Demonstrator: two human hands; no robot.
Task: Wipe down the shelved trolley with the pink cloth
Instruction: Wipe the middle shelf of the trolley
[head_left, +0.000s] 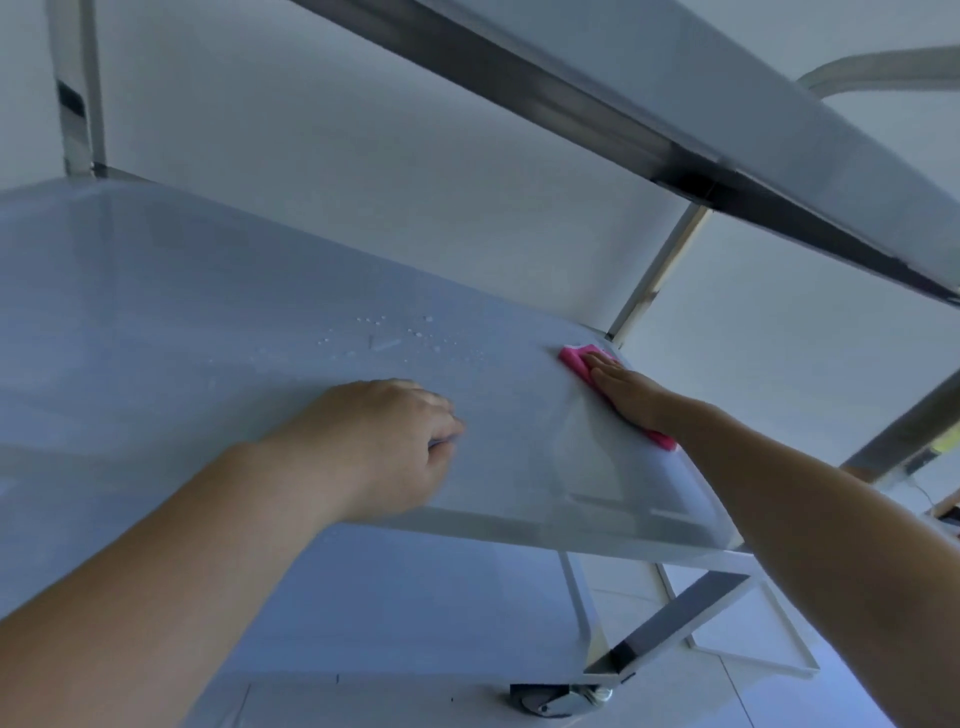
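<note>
- Shiny grey metal makes up the shelved trolley (208, 291), and the middle shelf fills most of the view.
- Nearest, by the front edge of the middle shelf, the left hand (379, 441) rests on the metal with its fingers curled under. It seems to hold nothing, but the fingertips are tucked away, so I cannot be sure.
- Farther on, near the far right corner of that shelf, the right hand (631, 392) lies flat with fingers straight and close together, pressing down on the pink cloth (576, 359).
- Water drops (384, 332) sit toward the back of the shelf, left of the cloth and well apart from it.
- What could go wrong: the cloth is right by the right edge, so one more push that way could slide it off. The drops could be missed if wiping stays in that corner. Leaning hard might roll the trolley on its wheel (561, 701).
- Most of the cloth is hidden under the hand. The top shelf (779, 119) and lower shelf (415, 597) are cut off, so I cannot tell if they are clean.
</note>
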